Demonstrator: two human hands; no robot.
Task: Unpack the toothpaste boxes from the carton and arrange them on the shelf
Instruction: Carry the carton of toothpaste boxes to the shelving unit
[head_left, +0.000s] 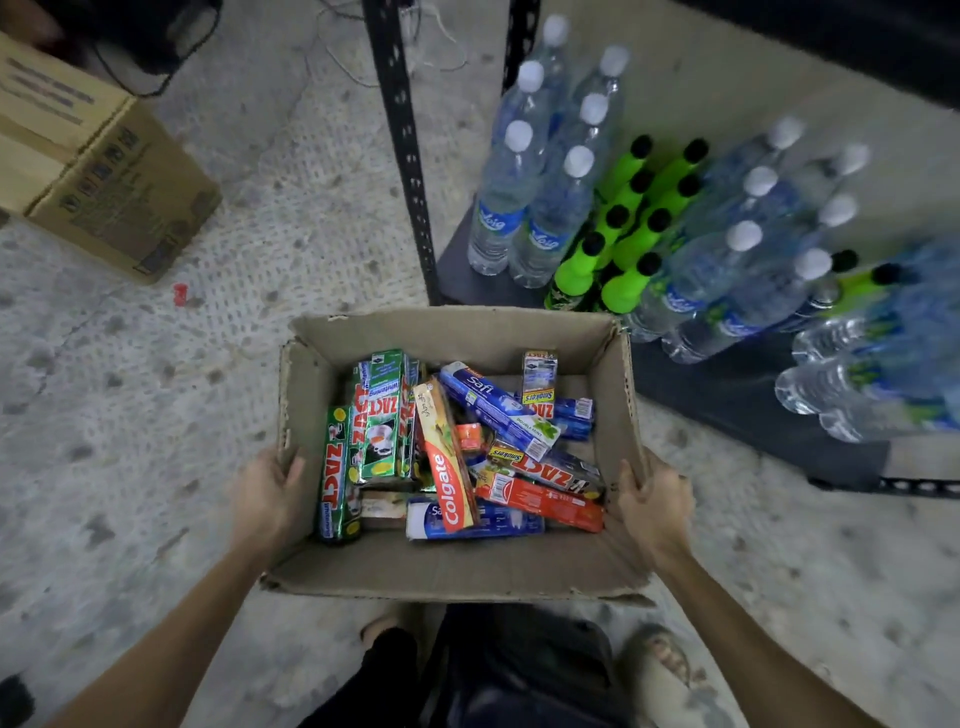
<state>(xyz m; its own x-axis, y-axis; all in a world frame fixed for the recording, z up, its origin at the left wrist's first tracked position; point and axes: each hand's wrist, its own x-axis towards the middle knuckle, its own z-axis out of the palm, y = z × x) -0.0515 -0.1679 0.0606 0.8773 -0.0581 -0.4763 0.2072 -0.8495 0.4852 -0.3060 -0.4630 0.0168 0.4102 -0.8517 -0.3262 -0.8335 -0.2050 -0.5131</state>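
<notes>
My left hand and right hand grip the open carton by its side walls; I should keep it level so the toothpaste boxes stay put.

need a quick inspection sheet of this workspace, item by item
surface: speckled grey concrete floor.
job's things: open brown cardboard carton holding a jumble of toothpaste boxes; green Zact boxes at left, a gold and red Colgate box across the middle, a blue Safi box toward the back.
shelf: black metal rack, its low dark board stocked with clear water bottles and bright green bottles.
clutter: closed brown carton at far left; small red scrap on the floor.
grippers: left hand and right hand each grip a side wall of the open carton.
cables: thin wires behind the rack.
surroundings: dark edge at top right.
</notes>
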